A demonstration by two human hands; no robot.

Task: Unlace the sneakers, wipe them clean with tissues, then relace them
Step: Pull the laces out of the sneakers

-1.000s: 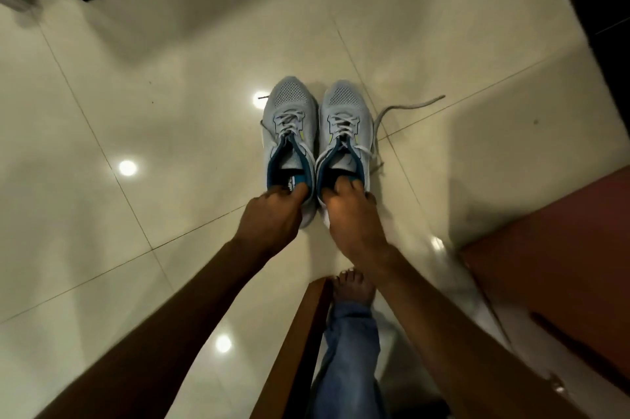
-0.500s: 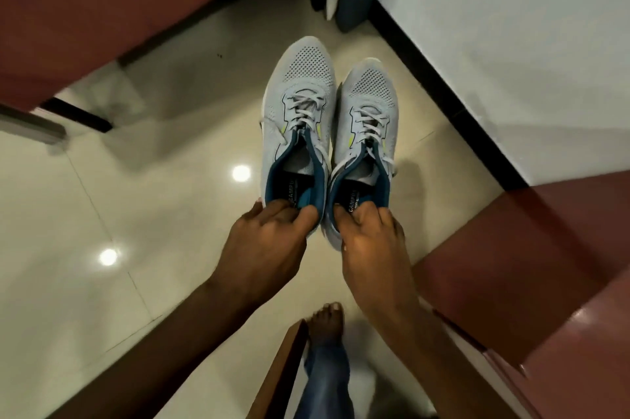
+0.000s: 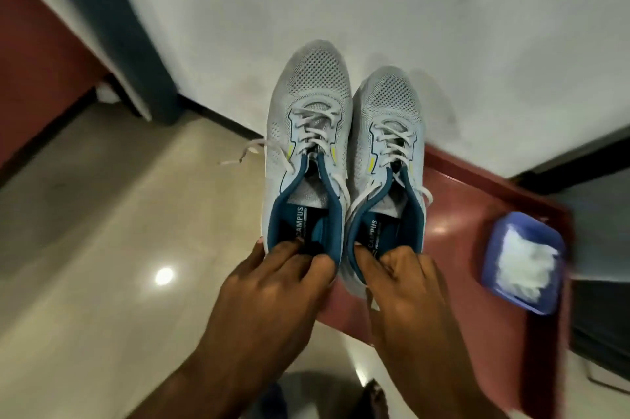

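Two light grey mesh sneakers with teal lining and white laces are held side by side in the air, toes pointing away from me. My left hand (image 3: pixel 272 285) grips the heel of the left sneaker (image 3: pixel 308 132), fingers hooked inside the collar. My right hand (image 3: pixel 405 289) grips the heel of the right sneaker (image 3: pixel 390 146) the same way. Both are laced, with loose lace ends hanging off the sides. A blue tissue box (image 3: pixel 523 265) with white tissues showing lies on the red-brown table (image 3: pixel 456 234) to the right.
A white wall (image 3: pixel 375 2) rises straight ahead, with a dark skirting along its base. The beige tiled floor (image 3: pixel 102 248) spreads to the left. A red-brown surface (image 3: pixel 30 71) and a dark upright panel (image 3: pixel 112 43) stand at the far left.
Both hands have lifted the sneakers off the floor and carried them up and to the right, over the edge of the red-brown table. The view has swung to the wall and tissue box.
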